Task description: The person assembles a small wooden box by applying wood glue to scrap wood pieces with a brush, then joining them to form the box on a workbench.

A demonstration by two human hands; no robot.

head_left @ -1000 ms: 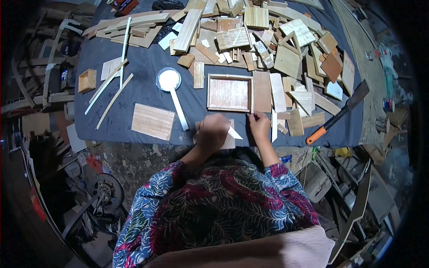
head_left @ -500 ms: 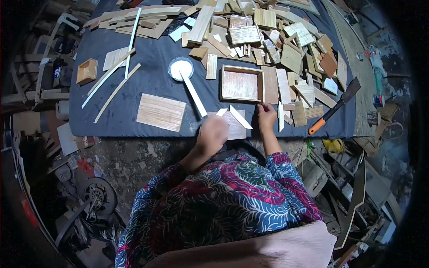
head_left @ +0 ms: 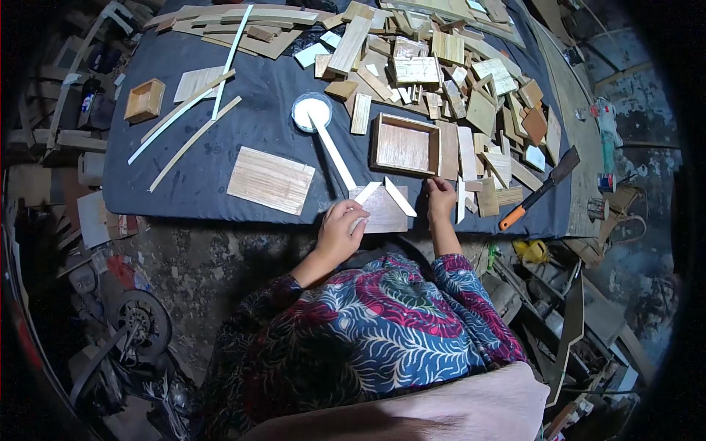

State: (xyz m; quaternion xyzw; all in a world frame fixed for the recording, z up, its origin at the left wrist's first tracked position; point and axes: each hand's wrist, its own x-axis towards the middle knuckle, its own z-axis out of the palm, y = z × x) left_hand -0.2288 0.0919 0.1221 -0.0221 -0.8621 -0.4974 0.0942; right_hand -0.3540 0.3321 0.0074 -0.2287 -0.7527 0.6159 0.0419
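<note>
My left hand (head_left: 341,234) is closed, its curled fingers beside the lower end of a short pale strip (head_left: 368,192); anything between them is too small to name. That strip and another angled strip (head_left: 399,198) lie over a flat greyish board (head_left: 385,214) at the cloth's front edge. Just below the near right corner of a shallow wooden box (head_left: 403,167), my right hand (head_left: 440,200) has its fingertips pressed together, with their contents hidden. Left of the box, a long white stick (head_left: 337,160) leans from a round tub of white paste (head_left: 312,113).
A pale rectangular board (head_left: 271,180), thin strips (head_left: 194,144) and a small wooden box (head_left: 144,101) lie left on the dark cloth (head_left: 254,110). Wood offcuts (head_left: 482,110) pile up at the back right. An orange-handled blade tool (head_left: 540,188) rests near the right edge.
The view has shifted slightly. My left hand, blurred before, now shows clearly with its fingers curled close to the short strip. My right hand stays near the box corner.
</note>
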